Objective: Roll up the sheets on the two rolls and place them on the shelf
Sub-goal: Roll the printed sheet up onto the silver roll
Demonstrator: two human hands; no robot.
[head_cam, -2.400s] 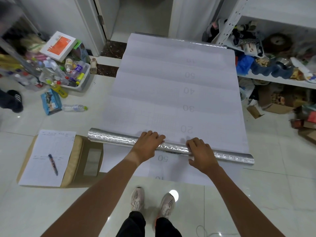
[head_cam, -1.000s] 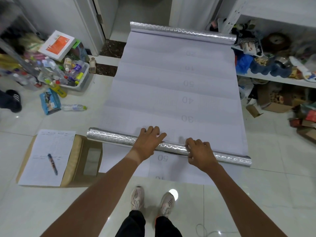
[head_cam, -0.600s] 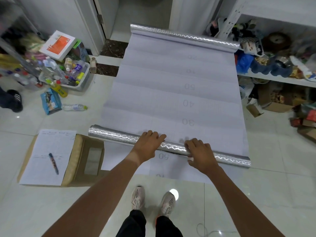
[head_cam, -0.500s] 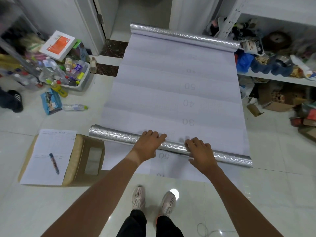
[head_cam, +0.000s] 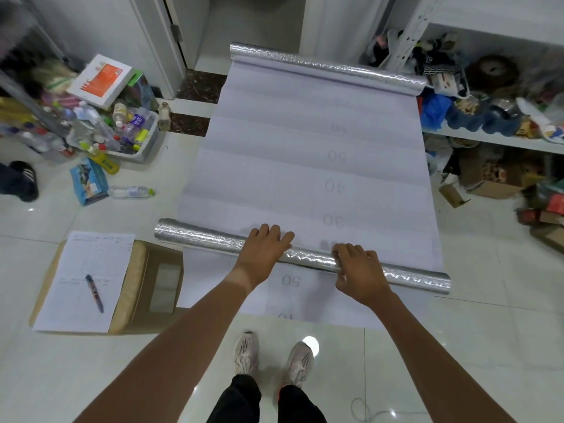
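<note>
While one white paper form [head_cam: 84,280] with one blue pen [head_cam: 94,289] lies on a flat brown cardboard box [head_cam: 152,285] at far left, two silver foil rolls occupy the floor. The near silver foil roll [head_cam: 207,238] crosses one pale lilac numbered sheet [head_cam: 308,166]. The left hand [head_cam: 264,250] presses it with fingers straight; the right hand [head_cam: 360,271] curls over it. The far silver foil roll [head_cam: 326,68] lies beside one white metal shelf [head_cam: 494,140].

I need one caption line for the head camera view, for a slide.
Both hands, left and right, rest on the near silver roll over the white sheet; a far silver roll lies beyond.
</note>
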